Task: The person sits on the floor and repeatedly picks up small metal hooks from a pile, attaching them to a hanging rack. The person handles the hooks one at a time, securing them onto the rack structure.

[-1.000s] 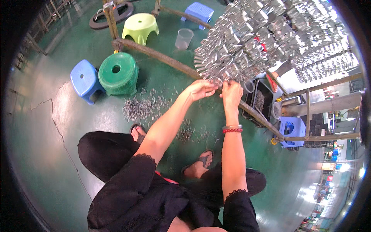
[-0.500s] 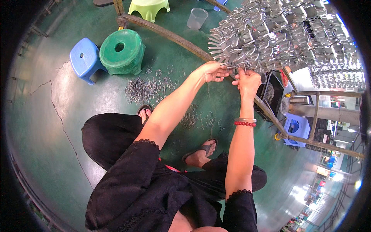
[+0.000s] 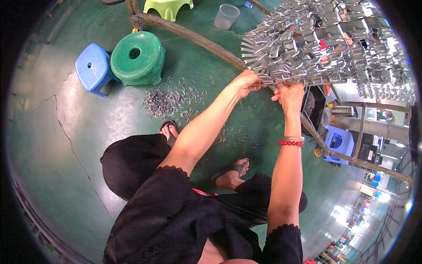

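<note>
A dense hanging mass of shiny, bent flat metal pieces fills the upper right. At its lower left edge, my left hand pinches one of the metal pieces between thumb and fingers. Close beside it on the right, my right hand is closed against the bottom of the same mass, its fingers curled. What lies inside that hand is hidden by its own back and the metal above. A red bead bracelet circles my right wrist.
Wooden poles cross beneath the hanging metal. On the green floor lies a heap of curved metal bits, near a green stool and a blue stool. A clear plastic cup stands beyond; a lavender stool is at right.
My right hand has shifted slightly right and turned up against the metal. My left hand stays at the edge, a little lower. The whole view has moved slightly.
</note>
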Available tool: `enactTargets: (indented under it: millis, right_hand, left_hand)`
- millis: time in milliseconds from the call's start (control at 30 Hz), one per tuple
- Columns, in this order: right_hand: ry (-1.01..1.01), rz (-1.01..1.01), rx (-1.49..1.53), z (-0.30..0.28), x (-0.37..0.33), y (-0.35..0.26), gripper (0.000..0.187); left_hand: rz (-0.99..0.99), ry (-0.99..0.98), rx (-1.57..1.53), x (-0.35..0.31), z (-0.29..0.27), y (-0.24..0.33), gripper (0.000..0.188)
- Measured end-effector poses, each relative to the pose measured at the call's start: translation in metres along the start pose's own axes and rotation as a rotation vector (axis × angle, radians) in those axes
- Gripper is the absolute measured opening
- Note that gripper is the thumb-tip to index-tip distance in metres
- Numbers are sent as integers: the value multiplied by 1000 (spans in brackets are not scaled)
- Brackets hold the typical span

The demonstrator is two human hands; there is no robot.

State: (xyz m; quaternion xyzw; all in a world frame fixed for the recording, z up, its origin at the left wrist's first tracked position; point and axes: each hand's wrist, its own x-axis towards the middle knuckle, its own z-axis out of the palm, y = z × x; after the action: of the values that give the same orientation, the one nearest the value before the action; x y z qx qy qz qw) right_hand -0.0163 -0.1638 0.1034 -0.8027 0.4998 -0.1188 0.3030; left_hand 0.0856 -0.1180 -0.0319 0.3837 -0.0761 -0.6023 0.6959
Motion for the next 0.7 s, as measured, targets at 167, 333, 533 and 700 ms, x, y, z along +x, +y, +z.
enactTargets:
  millis: [167,333,533,700]
  right_hand:
    - [-18,26,-6,-2,4,0,21]
    - [-58,16,57,0,3,-1,21]
    - [-50,17,123,-13,-6,9,17]
    - [-95,23,162,-29,-23,24,22]
  left_hand:
    - [25,-21,-42,-2,4,-1,19]
    - [31,10,-41,-2,8,-2,18]
    - [18,-9,-14,-3,1,2,15]
    - [-41,-32,-70,-13,-9,5,16]
